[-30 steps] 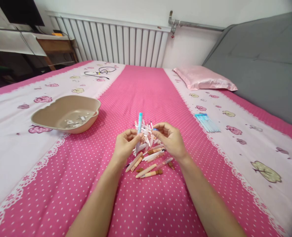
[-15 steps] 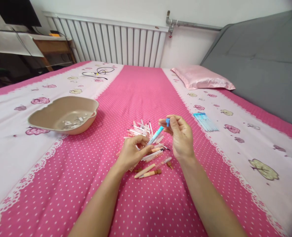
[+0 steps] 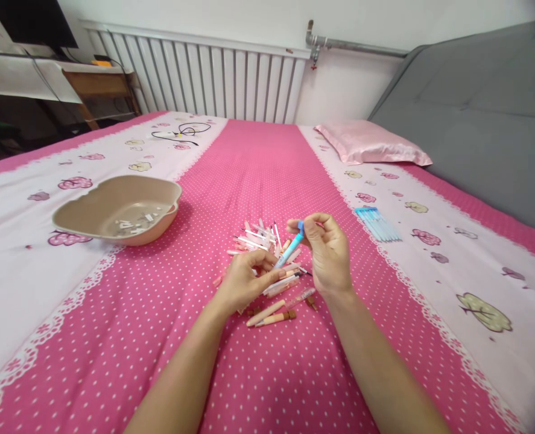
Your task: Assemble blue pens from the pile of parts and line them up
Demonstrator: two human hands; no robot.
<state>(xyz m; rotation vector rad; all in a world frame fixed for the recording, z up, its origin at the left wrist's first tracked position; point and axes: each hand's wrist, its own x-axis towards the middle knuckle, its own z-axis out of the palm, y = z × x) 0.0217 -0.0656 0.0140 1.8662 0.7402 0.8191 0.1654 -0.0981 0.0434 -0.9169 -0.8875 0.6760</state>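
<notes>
My left hand [image 3: 249, 277] is closed around the lower part of a light blue pen barrel [image 3: 289, 251], which slants up to the right. Between thumb and fingers, my right hand [image 3: 329, 250] pinches a small blue pen cap [image 3: 300, 226] at the barrel's upper end, where the two meet. Whether the cap is fully seated I cannot tell. Below and behind the hands lies a loose pile of pink, white and tan pen parts [image 3: 260, 234]. A tan pen with a brown end [image 3: 275, 318] rests at the pile's near edge.
A beige basin [image 3: 113, 208] with small white pieces inside stands at the left. On the right, a row of light blue pens [image 3: 378, 224] lies side by side. A pink pillow [image 3: 371, 143] and a black cable [image 3: 195, 128] are farther back on the bed.
My right hand has moved slightly left and brought the blue cap onto the pen barrel's upper end; they were apart before. The left hand has shifted slightly right with the barrel.
</notes>
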